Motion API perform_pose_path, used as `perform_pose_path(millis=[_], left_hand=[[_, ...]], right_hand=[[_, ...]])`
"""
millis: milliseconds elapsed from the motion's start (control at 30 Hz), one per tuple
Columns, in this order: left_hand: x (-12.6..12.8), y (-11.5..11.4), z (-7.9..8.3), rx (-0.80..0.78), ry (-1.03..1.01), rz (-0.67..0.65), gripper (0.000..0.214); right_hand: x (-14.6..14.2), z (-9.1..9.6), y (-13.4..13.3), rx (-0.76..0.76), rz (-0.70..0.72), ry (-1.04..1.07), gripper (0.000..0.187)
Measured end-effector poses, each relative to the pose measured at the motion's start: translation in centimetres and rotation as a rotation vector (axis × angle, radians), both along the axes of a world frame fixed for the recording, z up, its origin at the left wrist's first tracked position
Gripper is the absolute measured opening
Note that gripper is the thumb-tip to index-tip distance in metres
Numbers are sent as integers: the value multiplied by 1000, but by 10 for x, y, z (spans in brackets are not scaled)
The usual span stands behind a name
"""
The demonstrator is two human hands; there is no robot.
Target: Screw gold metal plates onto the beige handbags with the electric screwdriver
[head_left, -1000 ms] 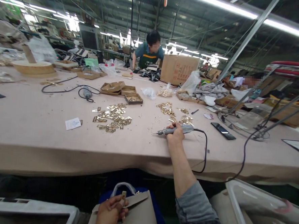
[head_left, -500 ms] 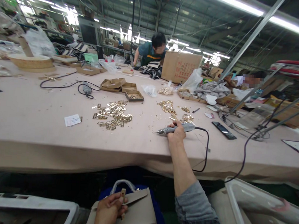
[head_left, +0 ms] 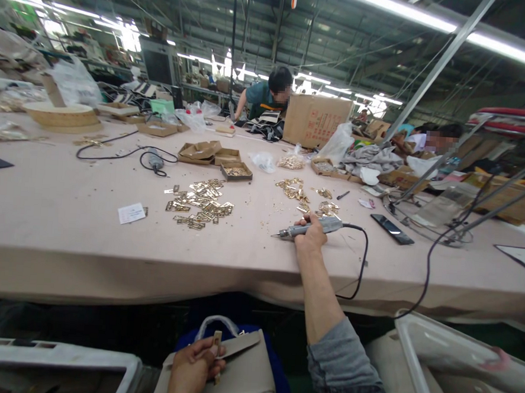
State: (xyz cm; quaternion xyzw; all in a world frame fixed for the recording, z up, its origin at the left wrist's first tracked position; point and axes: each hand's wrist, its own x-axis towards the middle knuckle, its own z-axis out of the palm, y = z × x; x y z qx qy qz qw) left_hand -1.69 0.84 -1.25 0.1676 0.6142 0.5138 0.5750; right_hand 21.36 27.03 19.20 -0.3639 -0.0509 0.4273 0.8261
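Handbag (head_left: 252, 371) sits low before the surface (head_left: 77, 232), apparently for easy reach; left hand (head_left: 189, 369) pinches a strip (head_left: 217, 338) at the flap (head_left: 240, 349), right hand (head_left: 311, 238) wraps its grip around a screwdriver (head_left: 331, 225), seemingly for control.

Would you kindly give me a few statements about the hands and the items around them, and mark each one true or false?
1. The right hand holds a grey cylindrical power tool with a thin metal tip. True.
2. A black cable leads from the tool's back end. True.
3. A dark rectangular phone lies on the pale cloth-covered table, right of the tool. True.
4. The left hand rests flat on the table. False: the left hand pinches a small gold-coloured metal piece over a beige bag.
5. The small white paper card lies right of the gold-coloured rectangular frames. False: the card lies to their left.
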Motion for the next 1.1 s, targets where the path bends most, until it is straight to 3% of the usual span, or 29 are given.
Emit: perform_pose_path(millis=[200, 933, 1100], left_hand=[[0, -2, 1, 17, -7, -10, 42], [-2, -2, -6, 1, 5, -5, 45], [-2, -3, -1, 18, -8, -7, 44]], right_hand=[[1, -2, 2, -10, 4, -85, 33], [-1, 0, 4, -38, -56, -6, 26], [-1, 1, 2, -47, -64, 5, 21]])
